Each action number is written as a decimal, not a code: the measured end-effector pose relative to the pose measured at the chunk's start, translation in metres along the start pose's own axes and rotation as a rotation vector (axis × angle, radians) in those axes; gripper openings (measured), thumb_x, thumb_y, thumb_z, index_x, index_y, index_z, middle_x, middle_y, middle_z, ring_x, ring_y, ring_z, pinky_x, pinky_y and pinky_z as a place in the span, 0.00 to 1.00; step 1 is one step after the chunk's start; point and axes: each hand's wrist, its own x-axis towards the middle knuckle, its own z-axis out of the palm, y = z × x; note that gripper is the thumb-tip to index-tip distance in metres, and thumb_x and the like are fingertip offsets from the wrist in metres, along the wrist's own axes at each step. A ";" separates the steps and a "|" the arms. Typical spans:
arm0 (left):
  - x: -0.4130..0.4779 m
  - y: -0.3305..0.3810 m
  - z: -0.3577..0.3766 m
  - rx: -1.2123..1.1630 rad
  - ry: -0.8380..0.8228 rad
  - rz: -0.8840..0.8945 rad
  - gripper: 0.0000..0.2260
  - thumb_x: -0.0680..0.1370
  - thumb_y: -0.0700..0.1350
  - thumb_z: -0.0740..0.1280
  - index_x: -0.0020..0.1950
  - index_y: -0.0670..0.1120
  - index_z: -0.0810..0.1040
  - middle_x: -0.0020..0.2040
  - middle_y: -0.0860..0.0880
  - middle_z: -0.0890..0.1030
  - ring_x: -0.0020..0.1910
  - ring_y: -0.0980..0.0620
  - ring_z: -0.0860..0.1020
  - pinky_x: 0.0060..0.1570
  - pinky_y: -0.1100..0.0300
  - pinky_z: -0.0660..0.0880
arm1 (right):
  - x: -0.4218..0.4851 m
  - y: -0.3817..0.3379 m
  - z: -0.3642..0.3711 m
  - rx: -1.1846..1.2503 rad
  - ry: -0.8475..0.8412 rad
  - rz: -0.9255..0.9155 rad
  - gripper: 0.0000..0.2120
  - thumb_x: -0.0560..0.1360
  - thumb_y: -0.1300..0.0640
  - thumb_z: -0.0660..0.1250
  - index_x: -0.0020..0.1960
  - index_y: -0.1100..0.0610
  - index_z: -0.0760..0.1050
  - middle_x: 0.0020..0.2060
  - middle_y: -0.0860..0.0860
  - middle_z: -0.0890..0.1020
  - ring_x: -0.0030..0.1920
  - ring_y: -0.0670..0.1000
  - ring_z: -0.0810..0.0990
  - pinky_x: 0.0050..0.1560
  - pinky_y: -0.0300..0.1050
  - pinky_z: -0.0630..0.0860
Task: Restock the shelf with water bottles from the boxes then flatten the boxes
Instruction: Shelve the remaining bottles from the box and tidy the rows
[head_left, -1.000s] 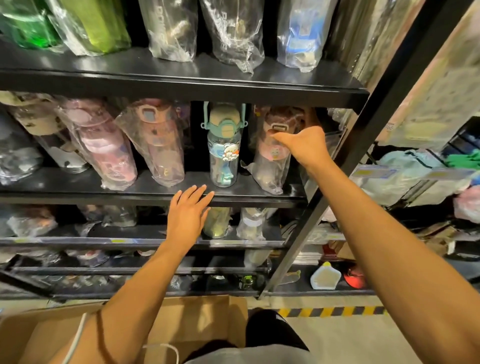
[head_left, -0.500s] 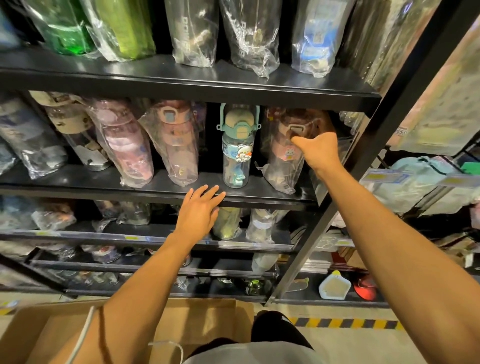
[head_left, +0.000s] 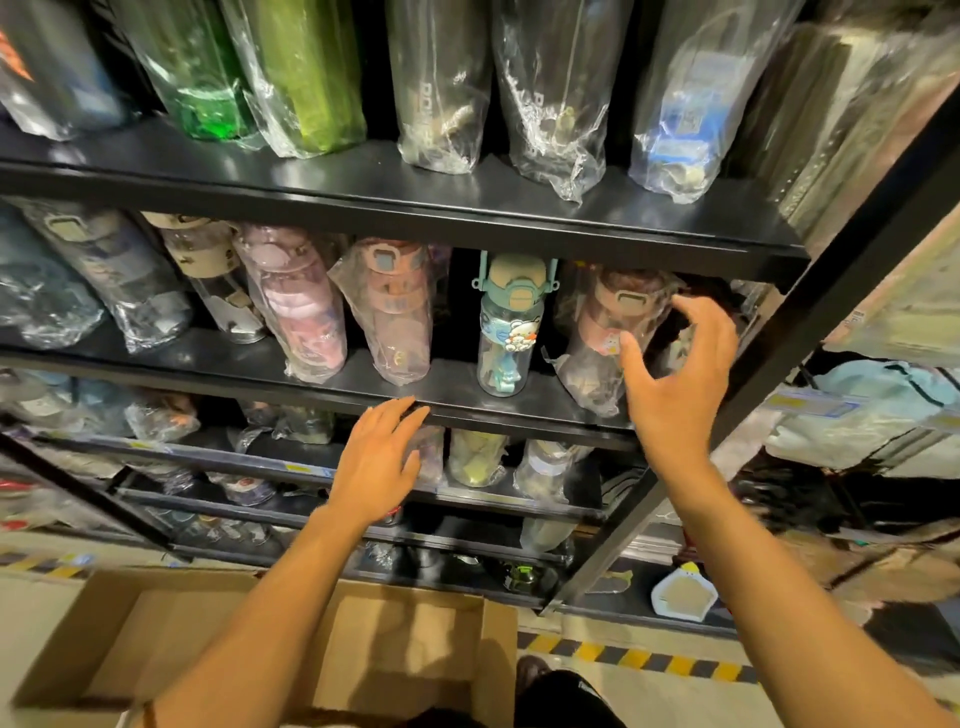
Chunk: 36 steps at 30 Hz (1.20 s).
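The left hand (head_left: 376, 467) rested open on the shelf edge (head_left: 260, 366), likely for balance, while the right hand (head_left: 675, 384) hovered spread and empty just before the wrapped bottle (head_left: 608, 332).

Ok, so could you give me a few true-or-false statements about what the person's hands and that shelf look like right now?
1. The left hand has straight fingers at the front edge of the middle shelf. True.
2. The right hand is carrying a green bottle. False: it holds nothing and is open, beside a wrapped pink bottle.
3. The teal-lidded bottle stands upright on the middle shelf. True.
4. The cardboard box is already flattened. False: it stands open below the arms.
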 end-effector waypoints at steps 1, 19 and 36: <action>-0.003 -0.004 -0.003 -0.009 0.005 -0.025 0.27 0.77 0.45 0.67 0.76 0.44 0.72 0.75 0.42 0.72 0.73 0.40 0.70 0.75 0.43 0.65 | -0.009 -0.001 0.003 0.000 0.029 -0.056 0.22 0.76 0.56 0.76 0.66 0.62 0.74 0.67 0.58 0.74 0.70 0.55 0.70 0.73 0.51 0.66; -0.071 -0.154 -0.103 -0.174 0.050 -0.125 0.28 0.75 0.49 0.73 0.73 0.43 0.76 0.70 0.42 0.78 0.69 0.41 0.76 0.70 0.42 0.72 | -0.152 -0.132 0.134 0.031 -0.556 0.185 0.28 0.77 0.51 0.75 0.73 0.55 0.71 0.67 0.50 0.75 0.66 0.50 0.76 0.68 0.51 0.74; 0.051 -0.172 -0.080 -0.898 0.081 -0.394 0.46 0.73 0.47 0.80 0.83 0.52 0.56 0.77 0.56 0.66 0.74 0.54 0.68 0.72 0.59 0.66 | -0.087 -0.075 0.238 0.195 -0.553 0.451 0.41 0.73 0.50 0.79 0.79 0.54 0.62 0.76 0.51 0.71 0.74 0.51 0.70 0.73 0.45 0.67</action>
